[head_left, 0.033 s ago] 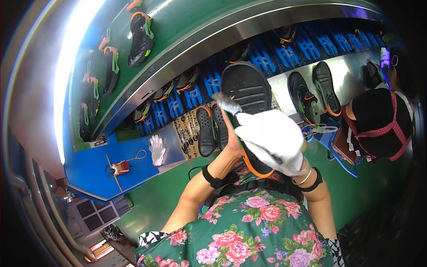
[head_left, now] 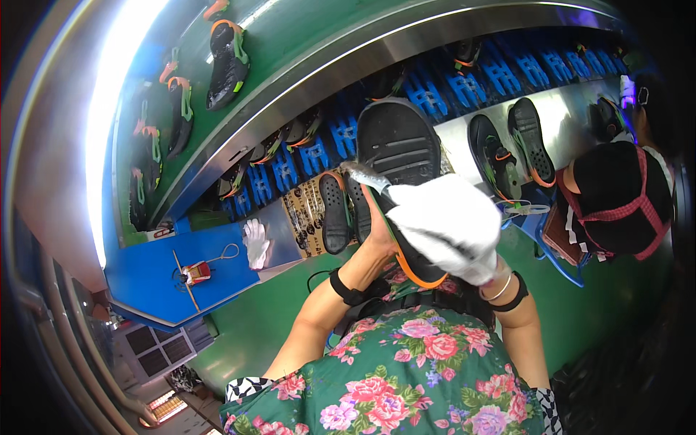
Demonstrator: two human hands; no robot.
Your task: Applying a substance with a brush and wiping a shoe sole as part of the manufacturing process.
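In front of me I hold up a black shoe sole point(head_left: 399, 138) with an orange and green rim. My left hand point(head_left: 380, 233), bare, is closed round its left edge. My right hand point(head_left: 446, 225), in a white glove, grips a small brush point(head_left: 365, 176) with pale, wet-looking bristles. The brush lies at the sole's left edge, and its handle is hidden in the glove. The glove covers much of the sole's lower right part. Just left of the sole, a black perforated sole point(head_left: 334, 214) and another partly hidden one rest on the bench.
Blue racks point(head_left: 315, 156) line the conveyor behind. Two black shoe parts point(head_left: 533, 138) lie on the metal surface to the right, near another person point(head_left: 616, 196). A blue table point(head_left: 159, 279) bears a small red-and-white container point(head_left: 196, 273); a white glove point(head_left: 256, 243) lies beside it. Shoes stand on the green upper shelf point(head_left: 319, 32).
The brush and my gloved right hand have shifted slightly, with the bristle end a little lower. My left hand still holds the sole in nearly the same place.
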